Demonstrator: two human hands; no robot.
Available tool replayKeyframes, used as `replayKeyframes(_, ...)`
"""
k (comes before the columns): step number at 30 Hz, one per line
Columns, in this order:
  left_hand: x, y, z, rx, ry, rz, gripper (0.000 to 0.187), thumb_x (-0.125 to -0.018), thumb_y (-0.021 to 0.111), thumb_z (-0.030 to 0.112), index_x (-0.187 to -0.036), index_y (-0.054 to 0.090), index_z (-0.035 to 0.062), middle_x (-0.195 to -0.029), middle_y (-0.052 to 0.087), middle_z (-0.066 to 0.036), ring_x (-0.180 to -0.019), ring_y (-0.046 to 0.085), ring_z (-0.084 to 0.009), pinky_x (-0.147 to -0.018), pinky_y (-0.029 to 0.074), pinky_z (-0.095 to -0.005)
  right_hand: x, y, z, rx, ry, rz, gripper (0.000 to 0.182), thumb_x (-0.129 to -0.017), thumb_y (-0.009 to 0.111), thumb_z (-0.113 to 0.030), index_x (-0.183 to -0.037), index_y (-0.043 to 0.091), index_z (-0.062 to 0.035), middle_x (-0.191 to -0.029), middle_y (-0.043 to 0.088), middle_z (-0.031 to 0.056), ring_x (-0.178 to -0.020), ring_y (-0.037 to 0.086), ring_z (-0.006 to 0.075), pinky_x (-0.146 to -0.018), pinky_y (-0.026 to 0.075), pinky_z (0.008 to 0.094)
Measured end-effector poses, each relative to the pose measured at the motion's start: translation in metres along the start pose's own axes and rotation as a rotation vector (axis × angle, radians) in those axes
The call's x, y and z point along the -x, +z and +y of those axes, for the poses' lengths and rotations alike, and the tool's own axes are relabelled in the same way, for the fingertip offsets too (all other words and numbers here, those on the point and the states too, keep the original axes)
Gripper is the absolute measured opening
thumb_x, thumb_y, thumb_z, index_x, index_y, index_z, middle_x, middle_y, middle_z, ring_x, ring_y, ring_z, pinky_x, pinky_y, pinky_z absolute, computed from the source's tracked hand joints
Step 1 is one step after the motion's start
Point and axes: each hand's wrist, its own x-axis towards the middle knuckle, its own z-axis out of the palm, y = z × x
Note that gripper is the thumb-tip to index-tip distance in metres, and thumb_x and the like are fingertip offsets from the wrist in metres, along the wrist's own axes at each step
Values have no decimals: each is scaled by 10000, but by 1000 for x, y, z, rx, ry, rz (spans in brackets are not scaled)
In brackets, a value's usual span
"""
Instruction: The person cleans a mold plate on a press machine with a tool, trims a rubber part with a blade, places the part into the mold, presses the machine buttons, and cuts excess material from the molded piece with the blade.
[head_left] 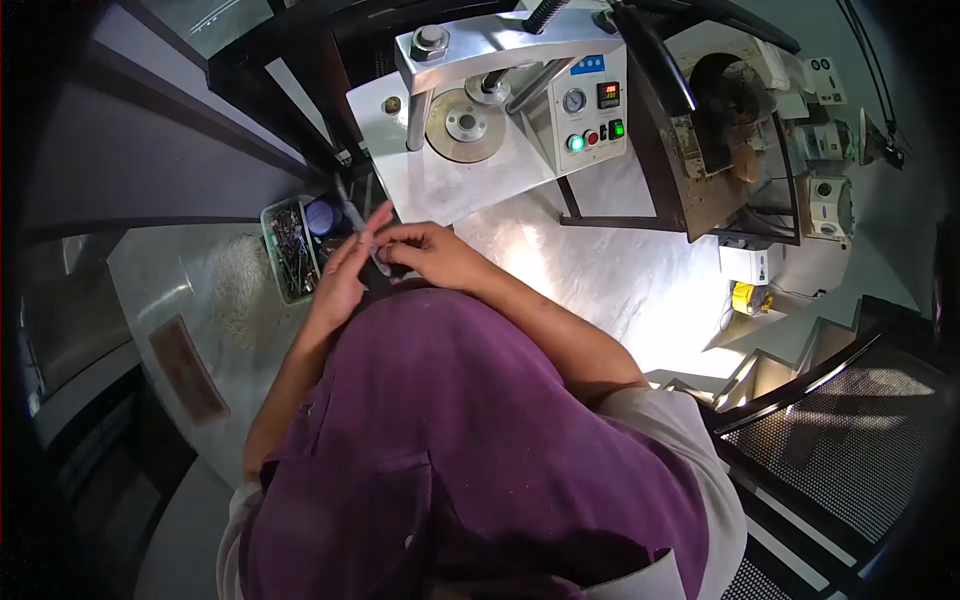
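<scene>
My left hand and my right hand meet in front of my chest, over the table edge. Between them they hold a thin grey rod-like tool that sticks up and away from the fingers. The fingers of my left hand are stretched along it; my right hand is closed around its lower end. What lies under the hands is hidden by my purple shirt.
A green tray of small metal parts and a dark round tin sit just left of the hands. Behind stands a press machine with a round metal disc, gauge and coloured buttons. A black frame stands to the right.
</scene>
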Motion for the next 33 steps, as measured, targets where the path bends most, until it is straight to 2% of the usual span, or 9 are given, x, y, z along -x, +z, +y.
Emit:
replayKeyframes(6,-2,-2,1,-61,-168,5,485,-1043,389,369,-1396,492,52,-1274,566,-57,-1139,516,-137,-1006,380,-283,17,-15,-3,34,3,9,249,-908,673,-190,-1086,678,-16,-875,682,41,-793,600,93,-726,471,254)
replayKeyframes(10,9,-12,12,63,-184,-38,388,-940,361,185,-1196,605,24,-1012,575,-43,-977,520,-146,-950,388,-267,51,-40,-20,-74,1,161,259,-936,634,-136,-1152,600,3,-816,669,45,-761,603,94,-733,483,244)
replayKeyframes(12,19,-13,18,-528,-134,-174,398,-908,343,150,-1151,618,-4,-1033,567,-75,-985,514,-163,-973,372,-277,70,-64,-18,-57,-31,290,280,-938,616,-105,-1191,554,-3,-795,669,54,-739,611,116,-748,491,268)
replayKeyframes(14,23,-13,19,-526,-178,-163,368,-910,384,169,-1143,633,32,-1044,549,-99,-1005,517,-183,-978,365,-282,82,-96,-6,-80,-64,365,264,-930,602,-75,-1179,540,-11,-814,670,69,-764,625,139,-756,496,287)
replayKeyframes(16,29,-15,29,-928,-243,-31,291,-924,468,189,-1148,635,105,-1123,542,-119,-1078,516,-190,-963,384,-297,89,-115,-3,-57,-116,493,151,-930,570,-92,-1064,558,-23,-869,660,81,-791,628,158,-752,505,293)
replayKeyframes(21,17,-14,35,-675,-348,19,311,-940,609,216,-1232,611,111,-957,670,-105,-857,624,-175,-814,487,-296,67,-164,6,173,-126,650,213,-952,543,-193,-1067,588,-20,-828,636,77,-736,588,161,-672,469,300)
replayKeyframes(26,10,-6,48,-842,-356,-200,316,-945,571,135,-1240,581,22,-1109,670,-123,-1046,615,-184,-924,471,-311,34,-161,-31,662,-80,819,323,-930,570,-248,-1183,621,-54,-875,669,166,-790,649,287,-731,494,370)
replayKeyframes(28,9,-12,48,-607,-474,-222,306,-939,558,96,-1230,576,0,-1114,669,-110,-1064,605,-164,-931,465,-298,18,-172,-31,857,-236,835,276,-909,586,-230,-1120,670,-73,-995,684,188,-864,670,334,-774,510,391)
replayKeyframes(33,3,-14,42,-405,-494,-113,291,-938,563,55,-1220,560,-18,-1104,666,-95,-1055,602,-144,-916,462,-274,-9,-180,-48,906,-173,759,249,-875,603,-216,-1067,703,-93,-1028,679,184,-901,660,355,-805,518,413)
